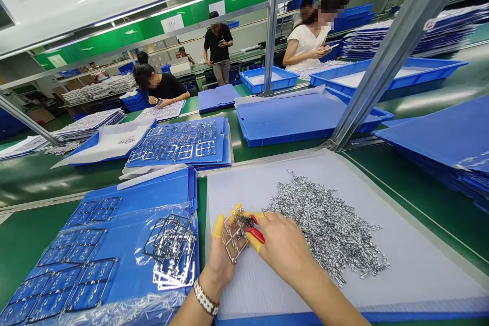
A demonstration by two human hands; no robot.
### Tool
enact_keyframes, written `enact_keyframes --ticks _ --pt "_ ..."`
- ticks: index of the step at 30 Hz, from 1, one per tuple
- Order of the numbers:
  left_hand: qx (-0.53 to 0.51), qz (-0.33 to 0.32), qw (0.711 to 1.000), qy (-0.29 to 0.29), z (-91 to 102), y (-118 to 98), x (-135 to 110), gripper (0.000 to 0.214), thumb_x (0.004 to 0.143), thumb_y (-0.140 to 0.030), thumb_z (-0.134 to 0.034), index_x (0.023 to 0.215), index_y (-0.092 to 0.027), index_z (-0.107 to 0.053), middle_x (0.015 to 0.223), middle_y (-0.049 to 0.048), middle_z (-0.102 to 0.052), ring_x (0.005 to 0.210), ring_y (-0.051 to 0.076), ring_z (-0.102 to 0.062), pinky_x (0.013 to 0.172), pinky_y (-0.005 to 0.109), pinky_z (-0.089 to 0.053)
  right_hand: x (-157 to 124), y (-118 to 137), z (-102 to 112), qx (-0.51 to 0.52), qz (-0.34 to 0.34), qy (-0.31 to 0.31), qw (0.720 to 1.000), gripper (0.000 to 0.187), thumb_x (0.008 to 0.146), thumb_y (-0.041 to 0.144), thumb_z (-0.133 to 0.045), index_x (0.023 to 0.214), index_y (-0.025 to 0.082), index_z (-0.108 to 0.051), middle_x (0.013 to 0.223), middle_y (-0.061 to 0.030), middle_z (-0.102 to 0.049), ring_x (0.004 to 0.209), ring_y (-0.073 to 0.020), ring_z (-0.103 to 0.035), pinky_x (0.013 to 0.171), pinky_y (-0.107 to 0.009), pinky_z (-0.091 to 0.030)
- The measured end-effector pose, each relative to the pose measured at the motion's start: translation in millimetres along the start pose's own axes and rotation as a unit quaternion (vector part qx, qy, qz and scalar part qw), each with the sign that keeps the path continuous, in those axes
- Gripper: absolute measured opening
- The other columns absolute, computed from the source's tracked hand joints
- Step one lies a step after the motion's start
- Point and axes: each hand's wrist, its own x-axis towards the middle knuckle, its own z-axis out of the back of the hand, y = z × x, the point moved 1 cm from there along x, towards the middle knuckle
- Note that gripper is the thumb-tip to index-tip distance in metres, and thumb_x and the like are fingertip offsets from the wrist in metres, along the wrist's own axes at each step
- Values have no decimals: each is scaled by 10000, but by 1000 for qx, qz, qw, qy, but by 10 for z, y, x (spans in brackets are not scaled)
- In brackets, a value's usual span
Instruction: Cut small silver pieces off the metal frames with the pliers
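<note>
My left hand (218, 260) grips a small metal frame (234, 234) between thumb and fingers, with yellow finger cots (218, 225) on. My right hand (284, 247) sits at 3 o'clock from it, fingertips pressed together at the frame's edge; whether they pinch a part, I cannot tell. A loose pile of metal pieces (324, 229) lies at 3 o'clock on a white corrugated sheet (420, 270). Stacked frames (171, 249) rest at 9 o'clock on a blue folder (168, 188). Further out at 12 o'clock, more frames (175, 142) lie on blue sheets; at 11 o'clock, a co-worker (171, 89) bends over a table.
</note>
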Motion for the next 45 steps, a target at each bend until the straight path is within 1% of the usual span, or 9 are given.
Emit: enact_keyframes --ticks 3,8,16,24,29,36,40,43,45 --pt "12 -2 1000 -5 9 3 6 583 821 -583 -499 1234 -182 -593 1171 128 -640 1134 280 -541 940 382 -404 18 22 -25 3 0 3 1000 164 838 317 -544 926 206 -626 855 -68 -675 822 -235 -616 707 -342 -415" --pt "33 -13 999 -16 30 -1 17 583 806 -580 -527 1232 -189 -598 1201 126 -632 1171 289 -524 959 383 -397 24 39 -10 6 0 21 1000 203 848 334 -537 963 198 -635 881 -80 -680 845 -251 -625 717 -350 -416" --pt "42 -20 999 -2 49 22 11 562 833 -576 -491 1251 -211 -584 1227 111 -622 1190 286 -512 989 401 -378 20 14 -8 13 -3 19 1000 229 852 343 -535 994 198 -640 886 -80 -681 838 -245 -625 711 -340 -417" --pt "93 -59 994 7 34 33 -5 534 829 -542 -529 1253 -222 -585 1257 103 -605 1210 285 -492 978 382 -382 28 -5 16 14 -5 36 999 227 854 347 -517 970 201 -646 880 -79 -680 834 -232 -623 710 -325 -412" --pt "62 -38 997 24 20 18 -4 543 860 -544 -466 1266 -200 -572 1240 118 -613 1181 277 -511 974 390 -385 17 -32 -19 35 -11 42 998 297 852 381 -512 1050 199 -638 914 -91 -678 877 -245 -617 736 -338 -411" --pt "11 4 999 47 -5 -11 7 528 873 -532 -433 1235 -186 -598 1194 123 -633 1033 248 -578 831 348 -451 29 -73 -2 56 5 70 996 356 841 363 -534 1149 204 -615 969 -88 -678 891 -253 -619 757 -360 -432" --pt "51 -19 998 37 13 4 1 516 855 -539 -473 1202 -189 -627 1178 124 -640 1016 254 -580 815 350 -457 30 -95 -11 44 12 65 997 266 844 345 -526 1039 210 -646 914 -73 -681 827 -228 -626 696 -325 -433" --pt "105 -50 993 18 17 11 -10 504 825 -532 -540 1193 -202 -637 1177 114 -645 1062 269 -569 862 362 -446 21 -102 -27 19 16 56 998 195 847 333 -512 913 214 -652 846 -57 -676 757 -205 -626 629 -296 -414" --pt "125 -59 990 11 15 14 -13 507 814 -536 -555 1189 -206 -641 1177 110 -647 1079 273 -566 888 366 -436 19 -92 -22 -4 19 48 999 183 846 330 -511 889 215 -645 823 -56 -671 741 -206 -625 621 -298 -408"
